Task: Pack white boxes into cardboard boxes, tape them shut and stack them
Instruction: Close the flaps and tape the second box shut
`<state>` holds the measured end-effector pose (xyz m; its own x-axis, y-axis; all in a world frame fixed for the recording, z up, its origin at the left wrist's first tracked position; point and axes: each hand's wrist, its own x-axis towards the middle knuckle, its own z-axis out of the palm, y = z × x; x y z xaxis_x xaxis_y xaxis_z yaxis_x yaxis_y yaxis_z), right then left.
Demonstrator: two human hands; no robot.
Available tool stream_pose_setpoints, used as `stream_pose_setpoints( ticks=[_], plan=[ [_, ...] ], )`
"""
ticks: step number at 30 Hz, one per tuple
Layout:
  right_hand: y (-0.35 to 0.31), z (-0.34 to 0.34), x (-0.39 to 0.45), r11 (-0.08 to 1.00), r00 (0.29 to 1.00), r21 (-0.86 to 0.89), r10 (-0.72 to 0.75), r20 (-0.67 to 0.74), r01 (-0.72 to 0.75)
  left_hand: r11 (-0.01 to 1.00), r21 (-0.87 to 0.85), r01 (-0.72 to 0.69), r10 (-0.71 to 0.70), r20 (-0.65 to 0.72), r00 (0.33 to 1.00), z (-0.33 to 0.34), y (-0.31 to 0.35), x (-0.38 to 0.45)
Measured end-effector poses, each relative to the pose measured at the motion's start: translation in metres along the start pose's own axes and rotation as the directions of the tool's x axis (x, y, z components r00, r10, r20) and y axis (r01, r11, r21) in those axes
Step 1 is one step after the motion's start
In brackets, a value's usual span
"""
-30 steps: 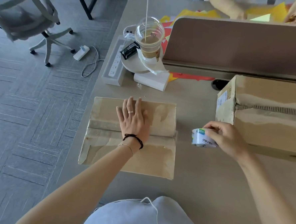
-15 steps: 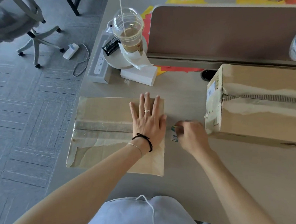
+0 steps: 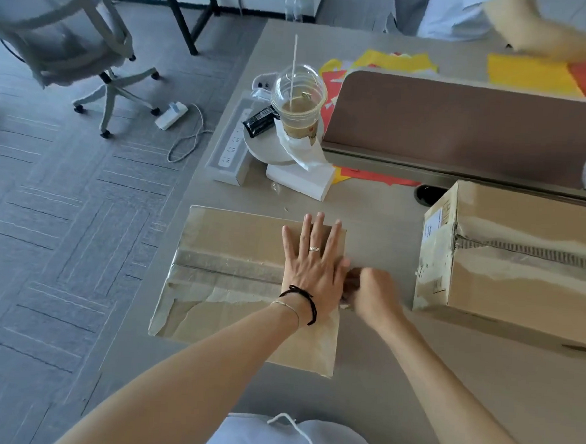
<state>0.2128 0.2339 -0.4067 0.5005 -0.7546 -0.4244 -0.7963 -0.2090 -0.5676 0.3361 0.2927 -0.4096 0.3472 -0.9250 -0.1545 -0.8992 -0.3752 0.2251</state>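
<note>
Setting: head-worn view looking down at a beige desk [image 3: 395, 382] with two cardboard boxes on it; grey floor lies beside the desk's left edge.
Flat box: closed cardboard box [image 3: 232, 286] at the desk's left edge, nearest the viewer; a strip of clear tape [image 3: 227, 269] runs along its top seam.
Left hand: left hand [image 3: 312, 271] lies palm-down on the right end of the flat box, over the seam, fingers straight and slightly spread, gripping nothing; it wears a ring, with a black band and a thin bracelet at the wrist.
Right hand: right hand [image 3: 371, 293] sits at the right edge of the flat box, touching the left hand's thumb side; its fingers are curled, and whether they hold anything is hidden.
Second box: larger taped cardboard box [image 3: 522, 270] stands to the right of the flat box, apart from it, with a paper label on its near-left face.
Beyond the flat box: lidded plastic cup [image 3: 298, 109] of brown drink with a straw, a white power strip [image 3: 232, 149] to the cup's left, and a brown divider panel [image 3: 462, 129] to its right.
Floor: grey office chair [image 3: 66, 39] well to the left of the flat box.
</note>
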Motion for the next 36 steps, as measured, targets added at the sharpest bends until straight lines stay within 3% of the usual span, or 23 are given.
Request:
stream_pose_setpoints(
  ticks=[4,7,12,16,19,24,30,33,36],
  plan=[
    [-0.024,-0.006,-0.013,0.996,0.937,-0.067,-0.073,-0.342,0.053,0.947,-0.319,-0.021,0.020,-0.006,1.000,-0.020,-0.018,-0.007],
    [-0.064,0.002,-0.024,0.978,0.876,-0.126,-0.207,-0.435,0.168,0.870,-0.493,-0.010,-0.044,-0.099,0.994,-0.044,-0.054,-0.025],
    [-0.128,0.045,-0.030,0.932,0.885,-0.134,-0.362,-0.293,0.337,0.851,-0.517,0.096,-0.241,-0.221,0.945,-0.072,-0.171,-0.057],
    [-0.165,0.084,-0.036,0.924,0.902,-0.129,-0.379,-0.208,0.359,0.765,-0.548,0.339,-0.468,-0.112,0.877,-0.065,-0.260,-0.088],
    [-0.182,0.107,-0.040,0.929,0.916,-0.144,-0.363,-0.172,0.341,0.712,-0.492,0.502,-0.557,0.040,0.829,-0.035,-0.302,-0.106],
    [-0.197,0.123,-0.047,0.944,0.935,-0.133,-0.320,-0.151,0.301,0.743,-0.329,0.583,-0.515,0.275,0.812,0.015,-0.321,-0.115],
    [-0.193,0.125,-0.052,0.961,0.950,-0.105,-0.272,-0.152,0.258,0.728,-0.325,0.604,-0.518,0.316,0.795,0.039,-0.314,-0.105],
    [-0.193,0.123,-0.054,0.968,0.955,-0.032,-0.250,-0.161,0.248,0.632,-0.454,0.628,-0.544,0.318,0.777,0.039,-0.316,-0.099],
    [-0.197,0.119,-0.052,0.964,0.953,0.027,-0.258,-0.162,0.266,0.427,-0.694,0.580,-0.591,0.272,0.760,0.014,-0.320,-0.094]
  ],
)
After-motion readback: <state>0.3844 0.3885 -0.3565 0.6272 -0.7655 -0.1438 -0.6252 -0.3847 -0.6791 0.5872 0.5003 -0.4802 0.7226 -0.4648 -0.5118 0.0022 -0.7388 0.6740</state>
